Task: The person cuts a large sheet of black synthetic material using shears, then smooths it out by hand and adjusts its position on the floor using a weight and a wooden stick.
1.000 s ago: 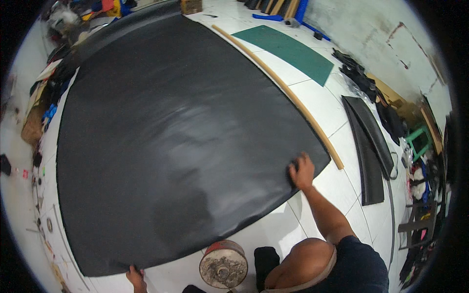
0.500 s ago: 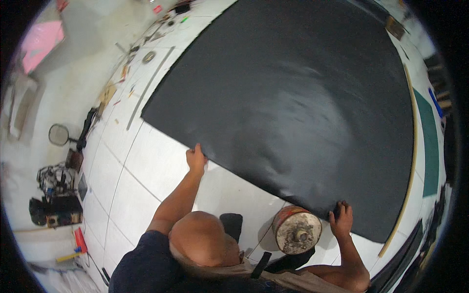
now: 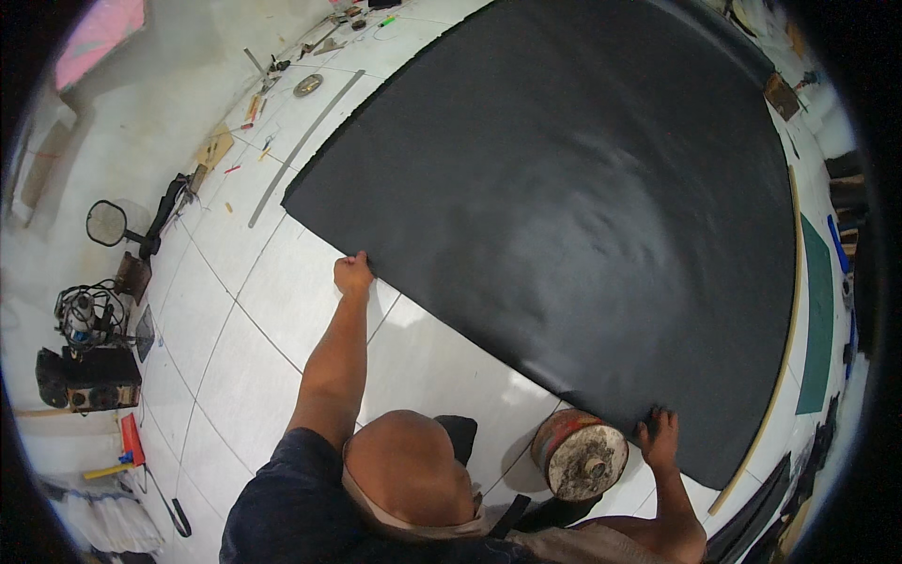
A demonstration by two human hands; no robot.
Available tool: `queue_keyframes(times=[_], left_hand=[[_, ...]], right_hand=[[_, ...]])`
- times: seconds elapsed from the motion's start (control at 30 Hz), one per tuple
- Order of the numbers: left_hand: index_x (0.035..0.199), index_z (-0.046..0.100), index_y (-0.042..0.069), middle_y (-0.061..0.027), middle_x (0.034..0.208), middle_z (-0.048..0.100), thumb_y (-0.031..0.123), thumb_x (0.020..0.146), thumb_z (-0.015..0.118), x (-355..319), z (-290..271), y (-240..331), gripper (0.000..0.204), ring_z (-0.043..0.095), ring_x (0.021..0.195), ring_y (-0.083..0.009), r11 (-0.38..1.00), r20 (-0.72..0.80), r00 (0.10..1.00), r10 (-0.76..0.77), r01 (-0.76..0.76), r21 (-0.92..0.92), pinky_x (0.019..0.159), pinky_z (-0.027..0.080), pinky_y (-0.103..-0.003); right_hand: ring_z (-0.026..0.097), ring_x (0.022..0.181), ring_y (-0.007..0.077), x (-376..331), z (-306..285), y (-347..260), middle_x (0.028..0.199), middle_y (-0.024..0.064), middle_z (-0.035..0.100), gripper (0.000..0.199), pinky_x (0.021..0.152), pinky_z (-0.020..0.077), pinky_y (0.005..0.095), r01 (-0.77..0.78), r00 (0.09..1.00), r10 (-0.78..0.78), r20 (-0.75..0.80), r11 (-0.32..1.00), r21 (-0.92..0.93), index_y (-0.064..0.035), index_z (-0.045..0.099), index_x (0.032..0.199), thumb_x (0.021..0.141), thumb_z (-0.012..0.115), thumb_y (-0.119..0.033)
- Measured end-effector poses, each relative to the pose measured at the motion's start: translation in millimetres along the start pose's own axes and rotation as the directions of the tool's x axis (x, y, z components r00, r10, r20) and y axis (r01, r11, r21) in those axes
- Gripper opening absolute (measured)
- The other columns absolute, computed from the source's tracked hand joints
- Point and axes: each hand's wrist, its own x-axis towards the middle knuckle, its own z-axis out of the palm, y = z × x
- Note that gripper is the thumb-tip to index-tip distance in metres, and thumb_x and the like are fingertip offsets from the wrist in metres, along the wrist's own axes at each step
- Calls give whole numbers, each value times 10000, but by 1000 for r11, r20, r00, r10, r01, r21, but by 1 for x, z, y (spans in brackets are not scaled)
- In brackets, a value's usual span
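A large black sheet (image 3: 526,188), smooth and slightly shiny like leatherette, is spread over the tiled floor. My left hand (image 3: 354,274) pinches its near edge, not far from the left corner. Farther right along that edge, my right hand (image 3: 661,440) lies on the sheet with fingers apart. Beside the right hand stands a round, worn container (image 3: 581,459) with a dirty whitish top and a knob in its middle. It touches or nearly touches the sheet's edge. My bare knee (image 3: 404,467) is between my arms.
A long metal strip (image 3: 305,150) and a tape roll (image 3: 308,86) lie left of the sheet. A wooden strip (image 3: 792,310) and a green mat (image 3: 816,320) run along its right side. Against the left wall are a mirror (image 3: 106,223), coiled cables (image 3: 91,315) and a black device (image 3: 99,381).
My left hand has shifted along the edge toward the sheet's left corner. My right hand stays at nearly the same place on the sheet. The whole view has turned slightly.
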Motion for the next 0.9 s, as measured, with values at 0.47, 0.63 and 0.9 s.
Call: queue_keyframes(times=[0.47, 0.63, 0.9], left_hand=[[1267, 606, 191, -169, 1374, 476, 331, 802, 741, -240, 2, 62, 504, 411, 1317, -357, 49, 766, -117, 632, -980, -190, 1101, 308, -523], [1265, 612, 194, -163, 1385, 469, 394, 811, 728, -241, 16, 53, 509, 402, 1327, -356, 24, 801, -113, 587, -987, -157, 1109, 294, -544], [1270, 598, 157, -166, 1432, 424, 316, 807, 753, -242, 18, 47, 513, 332, 1379, -369, 78, 804, -72, 591, -986, -146, 1142, 245, -544]], right_hand=[[539, 1097, 371, 11, -24, -15, 1215, 199, 506, 491, 931, 468, 463, -176, 978, 189, 84, 974, -143, -32, 536, 1241, 882, 658, -345], [598, 1044, 362, 12, -44, -39, 1177, 208, 572, 491, 890, 488, 465, -111, 992, 119, 48, 983, -149, -29, 595, 1161, 880, 645, -428], [641, 645, 317, -8, -86, -149, 757, 111, 637, 390, 565, 502, 429, 684, 669, -724, 166, 687, 245, -92, 552, 916, 850, 661, -460]])
